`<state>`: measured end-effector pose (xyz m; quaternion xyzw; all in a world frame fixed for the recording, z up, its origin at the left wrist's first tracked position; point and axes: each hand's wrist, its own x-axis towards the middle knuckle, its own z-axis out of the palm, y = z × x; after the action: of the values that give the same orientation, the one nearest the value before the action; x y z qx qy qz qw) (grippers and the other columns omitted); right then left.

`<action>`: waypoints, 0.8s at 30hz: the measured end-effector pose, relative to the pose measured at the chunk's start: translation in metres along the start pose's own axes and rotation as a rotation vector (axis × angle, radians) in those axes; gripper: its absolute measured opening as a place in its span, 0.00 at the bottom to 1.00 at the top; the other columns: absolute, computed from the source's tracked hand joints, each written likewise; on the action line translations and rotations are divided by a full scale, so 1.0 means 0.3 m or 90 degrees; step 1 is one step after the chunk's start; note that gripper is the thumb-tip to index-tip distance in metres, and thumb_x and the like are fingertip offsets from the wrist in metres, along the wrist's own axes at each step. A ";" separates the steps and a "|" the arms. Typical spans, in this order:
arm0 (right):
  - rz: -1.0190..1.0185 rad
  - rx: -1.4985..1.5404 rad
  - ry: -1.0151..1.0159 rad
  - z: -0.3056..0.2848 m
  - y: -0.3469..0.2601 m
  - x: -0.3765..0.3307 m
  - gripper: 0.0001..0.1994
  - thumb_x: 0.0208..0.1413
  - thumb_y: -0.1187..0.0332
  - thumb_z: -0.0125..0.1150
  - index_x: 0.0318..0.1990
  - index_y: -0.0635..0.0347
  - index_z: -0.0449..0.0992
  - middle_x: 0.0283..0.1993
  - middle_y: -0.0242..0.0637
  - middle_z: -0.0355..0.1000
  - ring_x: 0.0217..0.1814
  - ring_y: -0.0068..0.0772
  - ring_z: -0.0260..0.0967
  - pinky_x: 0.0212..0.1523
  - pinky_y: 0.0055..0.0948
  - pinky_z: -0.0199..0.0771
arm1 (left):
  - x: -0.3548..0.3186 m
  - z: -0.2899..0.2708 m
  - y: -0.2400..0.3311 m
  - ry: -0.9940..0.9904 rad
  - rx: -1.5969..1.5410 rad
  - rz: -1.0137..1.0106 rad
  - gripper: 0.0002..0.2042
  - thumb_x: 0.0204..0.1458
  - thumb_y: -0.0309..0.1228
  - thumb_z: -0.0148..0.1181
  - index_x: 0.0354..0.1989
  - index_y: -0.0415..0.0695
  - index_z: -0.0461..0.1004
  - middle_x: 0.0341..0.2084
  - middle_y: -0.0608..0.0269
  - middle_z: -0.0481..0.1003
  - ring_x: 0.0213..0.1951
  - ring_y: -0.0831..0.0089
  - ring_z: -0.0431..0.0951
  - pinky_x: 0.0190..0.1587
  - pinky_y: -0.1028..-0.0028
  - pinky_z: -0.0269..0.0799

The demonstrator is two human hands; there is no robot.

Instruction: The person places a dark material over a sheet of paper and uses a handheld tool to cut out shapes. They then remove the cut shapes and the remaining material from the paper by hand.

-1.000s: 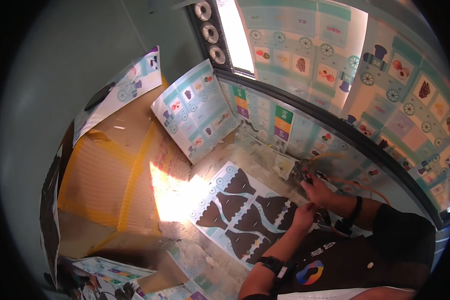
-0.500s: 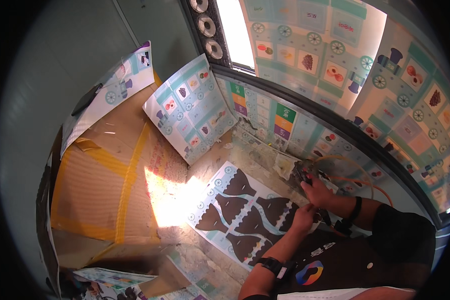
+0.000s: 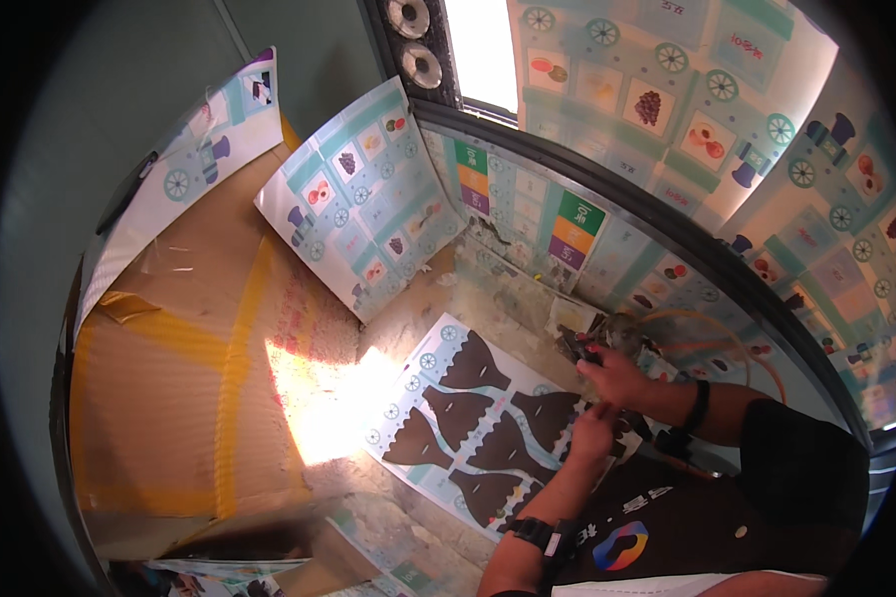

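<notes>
Open floor: brown cardboard (image 3: 199, 348), left of printed sheet (image 3: 478, 423).
Obstacles: leaning panel (image 3: 368, 199) behind; metal rail (image 3: 607, 209) right.

Two hands, the left hand (image 3: 589, 435) and the right hand (image 3: 615, 376), at four o'clock; two wrist bands; one dark-patterned sheet (image 3: 483, 423); two pale printed sheets at eleven o'clock.

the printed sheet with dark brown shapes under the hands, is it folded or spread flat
Spread flat: the white printed sheet with dark brown shapes lies open on the floor, no folds visible; the left hand rests on its near edge.
</notes>
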<state>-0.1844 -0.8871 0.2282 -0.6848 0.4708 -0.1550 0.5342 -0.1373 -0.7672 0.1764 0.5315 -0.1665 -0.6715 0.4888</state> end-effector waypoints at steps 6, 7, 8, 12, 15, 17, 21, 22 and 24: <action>0.025 -0.036 -0.160 0.075 0.001 0.072 0.18 0.64 0.59 0.59 0.54 0.62 0.75 0.45 0.48 0.77 0.46 0.39 0.74 0.52 0.36 0.71 | -0.014 -0.232 -0.014 0.115 0.452 0.209 0.15 0.63 0.37 0.52 0.50 0.43 0.79 0.43 0.46 0.81 0.47 0.49 0.81 0.49 0.58 0.75; -0.033 -0.028 -0.197 0.085 -0.002 0.076 0.18 0.65 0.59 0.58 0.54 0.62 0.75 0.44 0.49 0.77 0.46 0.41 0.74 0.52 0.37 0.71 | -0.010 -0.328 0.003 0.118 0.645 0.245 0.13 0.64 0.36 0.51 0.47 0.45 0.80 0.41 0.46 0.80 0.44 0.49 0.81 0.48 0.56 0.75; -0.111 0.011 -0.239 0.098 -0.006 0.082 0.18 0.65 0.59 0.57 0.54 0.62 0.75 0.44 0.49 0.77 0.46 0.42 0.74 0.51 0.38 0.71 | -0.010 -0.414 0.015 0.247 0.636 0.241 0.12 0.64 0.35 0.50 0.44 0.44 0.79 0.40 0.48 0.79 0.44 0.48 0.80 0.48 0.54 0.74; -0.090 -0.150 -0.269 0.202 -0.046 0.143 0.16 0.66 0.57 0.55 0.51 0.60 0.75 0.38 0.52 0.76 0.41 0.51 0.74 0.46 0.42 0.71 | 0.034 -0.780 0.089 0.356 0.958 0.199 0.18 0.61 0.33 0.50 0.58 0.46 0.72 0.60 0.53 0.71 0.62 0.53 0.70 0.60 0.52 0.66; -0.013 -0.158 -0.285 0.272 -0.076 0.182 0.15 0.66 0.57 0.55 0.49 0.59 0.75 0.36 0.51 0.76 0.39 0.53 0.74 0.43 0.43 0.71 | 0.078 -0.893 0.109 0.331 1.145 0.193 0.24 0.62 0.32 0.46 0.68 0.49 0.64 0.72 0.58 0.58 0.73 0.59 0.55 0.70 0.50 0.52; 0.000 -0.178 -0.281 0.291 -0.083 0.202 0.15 0.66 0.58 0.55 0.49 0.59 0.75 0.35 0.51 0.76 0.38 0.54 0.74 0.42 0.44 0.71 | 0.099 -0.913 0.113 0.296 1.141 0.134 0.29 0.58 0.35 0.56 0.70 0.49 0.62 0.74 0.58 0.54 0.74 0.59 0.52 0.72 0.50 0.50; -0.004 -0.162 -0.266 0.314 -0.075 0.223 0.14 0.66 0.58 0.55 0.47 0.59 0.76 0.34 0.52 0.75 0.37 0.57 0.73 0.41 0.44 0.71 | 0.112 -0.914 0.120 0.256 1.171 0.084 0.35 0.54 0.38 0.65 0.71 0.49 0.61 0.75 0.59 0.51 0.75 0.60 0.51 0.73 0.50 0.47; -0.011 -0.157 -0.261 0.319 -0.074 0.226 0.14 0.66 0.58 0.55 0.47 0.59 0.76 0.34 0.52 0.75 0.37 0.57 0.73 0.41 0.44 0.71 | 0.110 -0.914 0.125 0.254 1.169 0.082 0.35 0.54 0.38 0.65 0.71 0.49 0.61 0.75 0.59 0.51 0.75 0.60 0.51 0.73 0.50 0.47; 0.000 -0.176 -0.270 0.321 -0.074 0.232 0.14 0.65 0.58 0.56 0.48 0.59 0.76 0.35 0.52 0.76 0.39 0.59 0.74 0.41 0.45 0.72 | 0.106 -0.911 0.137 0.233 1.147 0.056 0.35 0.55 0.37 0.65 0.72 0.49 0.60 0.75 0.59 0.51 0.76 0.59 0.50 0.73 0.49 0.48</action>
<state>-0.0695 -0.8874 0.1909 -0.7687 0.3646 0.0583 0.5223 0.1232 -0.7319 0.0855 0.8025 -0.5668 -0.1740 -0.0663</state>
